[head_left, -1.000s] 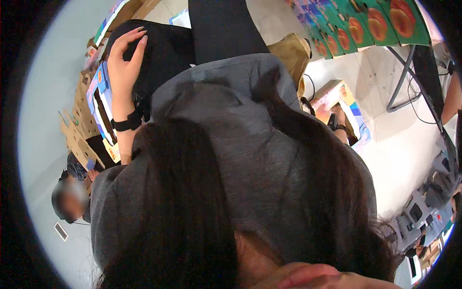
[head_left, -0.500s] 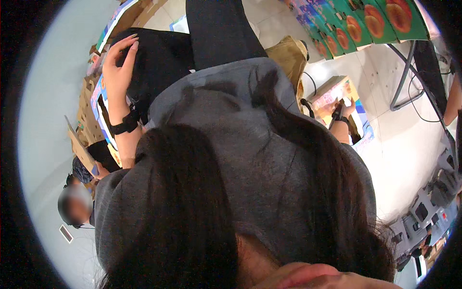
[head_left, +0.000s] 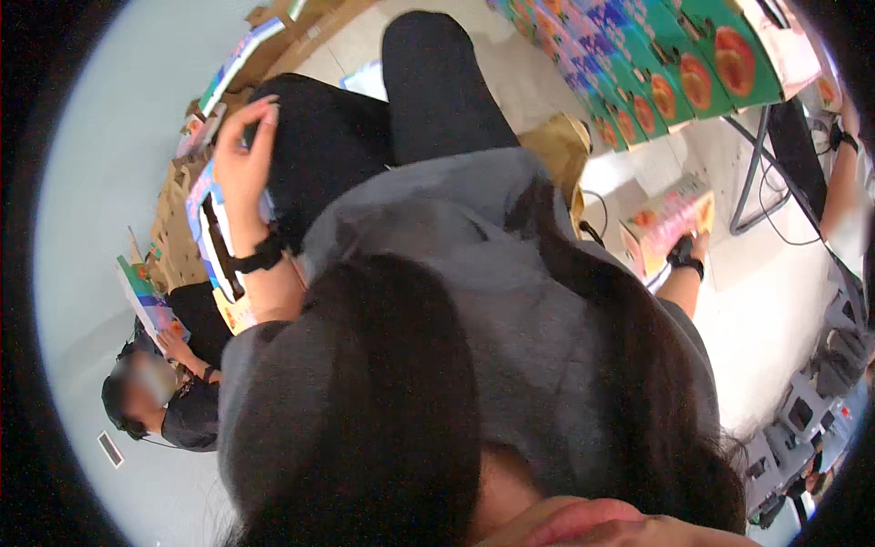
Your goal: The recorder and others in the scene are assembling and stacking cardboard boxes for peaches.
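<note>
My left hand [head_left: 244,164] hovers at or rests on my black-trousered left thigh, fingers loosely bent and nothing seen in them. Just under that wrist, with its black band, stands a blue and white printed carton [head_left: 199,214] that has a dark slot-shaped opening. Out to the right, my right hand [head_left: 697,248] grips the lower right end of a pink cardboard box [head_left: 670,219] with fruit printed on it. The box is tilted above the pale floor, and part of the fingers is hidden behind it or in shadow.
Several green cartons with fruit pictures [head_left: 661,91] stand in a row at upper right, above a dark metal frame [head_left: 752,182]. A tan bag [head_left: 556,150] sits by my right leg. At left, a co-worker holds a printed carton [head_left: 150,296]; another person's arm [head_left: 840,173] shows at far right.
The pink box in my right hand has turned and shifted rightward and outward. My left hand has kept its loose bend. The co-worker at left has turned the carton's printed side into view.
</note>
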`<state>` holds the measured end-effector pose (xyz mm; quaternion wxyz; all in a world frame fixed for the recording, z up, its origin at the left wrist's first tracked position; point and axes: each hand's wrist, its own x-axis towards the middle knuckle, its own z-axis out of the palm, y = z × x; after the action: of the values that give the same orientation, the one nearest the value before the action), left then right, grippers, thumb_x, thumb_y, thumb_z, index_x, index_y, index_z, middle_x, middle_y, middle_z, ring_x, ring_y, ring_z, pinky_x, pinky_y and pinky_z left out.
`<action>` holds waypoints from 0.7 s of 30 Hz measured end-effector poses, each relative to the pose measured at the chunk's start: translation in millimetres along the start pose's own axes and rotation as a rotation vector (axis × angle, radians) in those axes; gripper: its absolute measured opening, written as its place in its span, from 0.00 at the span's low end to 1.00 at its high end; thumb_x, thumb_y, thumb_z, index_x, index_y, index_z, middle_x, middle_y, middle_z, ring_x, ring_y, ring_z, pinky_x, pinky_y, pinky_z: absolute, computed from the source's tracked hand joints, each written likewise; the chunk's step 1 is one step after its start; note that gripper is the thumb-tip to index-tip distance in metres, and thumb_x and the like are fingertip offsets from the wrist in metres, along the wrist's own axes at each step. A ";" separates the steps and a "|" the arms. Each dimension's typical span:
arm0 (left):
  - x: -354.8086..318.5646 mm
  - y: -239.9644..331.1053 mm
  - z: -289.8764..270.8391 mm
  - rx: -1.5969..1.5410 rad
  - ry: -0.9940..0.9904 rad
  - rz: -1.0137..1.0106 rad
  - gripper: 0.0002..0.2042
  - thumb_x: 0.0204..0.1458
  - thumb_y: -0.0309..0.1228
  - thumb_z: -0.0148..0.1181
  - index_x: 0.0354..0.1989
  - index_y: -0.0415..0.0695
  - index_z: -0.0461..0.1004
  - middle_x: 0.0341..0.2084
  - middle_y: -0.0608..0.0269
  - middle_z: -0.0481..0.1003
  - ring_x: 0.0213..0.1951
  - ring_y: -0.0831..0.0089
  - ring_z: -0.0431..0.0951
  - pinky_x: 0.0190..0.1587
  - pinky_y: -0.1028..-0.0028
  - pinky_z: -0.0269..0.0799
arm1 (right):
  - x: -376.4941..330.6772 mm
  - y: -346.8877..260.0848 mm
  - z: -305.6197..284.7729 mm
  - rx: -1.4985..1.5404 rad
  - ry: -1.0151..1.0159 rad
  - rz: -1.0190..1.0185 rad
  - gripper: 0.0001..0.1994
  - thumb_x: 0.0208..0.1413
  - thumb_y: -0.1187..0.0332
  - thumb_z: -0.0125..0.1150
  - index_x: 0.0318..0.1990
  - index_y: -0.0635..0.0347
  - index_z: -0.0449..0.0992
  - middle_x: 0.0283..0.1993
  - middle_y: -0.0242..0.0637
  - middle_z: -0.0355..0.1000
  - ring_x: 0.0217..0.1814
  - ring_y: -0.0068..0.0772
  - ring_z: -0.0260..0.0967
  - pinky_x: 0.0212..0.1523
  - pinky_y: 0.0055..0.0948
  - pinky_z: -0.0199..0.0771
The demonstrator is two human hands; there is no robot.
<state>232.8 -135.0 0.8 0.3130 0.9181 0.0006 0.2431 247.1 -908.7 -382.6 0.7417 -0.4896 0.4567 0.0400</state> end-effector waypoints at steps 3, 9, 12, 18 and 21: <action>-11.8 -4.1 -6.7 -0.004 0.074 -0.047 0.05 0.55 0.25 0.61 0.37 0.37 0.78 0.41 0.59 0.80 0.46 0.73 0.76 0.54 0.75 0.67 | -23.0 -1.6 -20.4 -0.031 0.087 -0.127 0.26 0.59 0.44 0.41 0.41 0.58 0.75 0.35 0.38 0.75 0.36 0.39 0.72 0.36 0.37 0.74; -30.4 -14.5 -37.8 -0.045 0.221 -0.113 0.06 0.53 0.26 0.61 0.37 0.38 0.78 0.41 0.58 0.79 0.46 0.70 0.76 0.53 0.73 0.67 | -38.4 -16.0 -86.6 -0.088 0.007 -0.007 0.25 0.58 0.45 0.47 0.43 0.59 0.76 0.37 0.38 0.75 0.39 0.40 0.72 0.39 0.39 0.72; -31.1 -17.7 -56.4 -0.060 0.297 -0.037 0.07 0.54 0.27 0.60 0.38 0.38 0.77 0.41 0.59 0.79 0.45 0.71 0.76 0.52 0.73 0.67 | -47.5 -23.7 -104.9 -0.155 0.096 -0.145 0.27 0.58 0.45 0.47 0.43 0.62 0.77 0.39 0.41 0.76 0.41 0.43 0.72 0.41 0.41 0.72; -60.9 -5.5 -95.7 -0.051 0.399 -0.113 0.06 0.53 0.28 0.62 0.36 0.37 0.78 0.36 0.59 0.79 0.42 0.72 0.76 0.50 0.73 0.67 | -103.0 -71.2 -85.9 -0.485 0.445 -0.394 0.31 0.57 0.43 0.48 0.43 0.69 0.77 0.44 0.48 0.77 0.44 0.50 0.73 0.45 0.46 0.70; -74.6 -0.5 -111.2 -0.049 0.472 -0.100 0.06 0.52 0.27 0.62 0.35 0.37 0.78 0.35 0.59 0.79 0.40 0.72 0.77 0.48 0.73 0.68 | -184.2 -104.4 -48.5 -0.915 0.664 -0.631 0.33 0.58 0.44 0.45 0.38 0.74 0.77 0.40 0.57 0.76 0.44 0.58 0.73 0.46 0.46 0.68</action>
<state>117.5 -82.2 43.5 0.3378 0.8268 0.1134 0.4351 162.3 -928.3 -183.6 0.2535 -0.8533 0.4327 -0.1430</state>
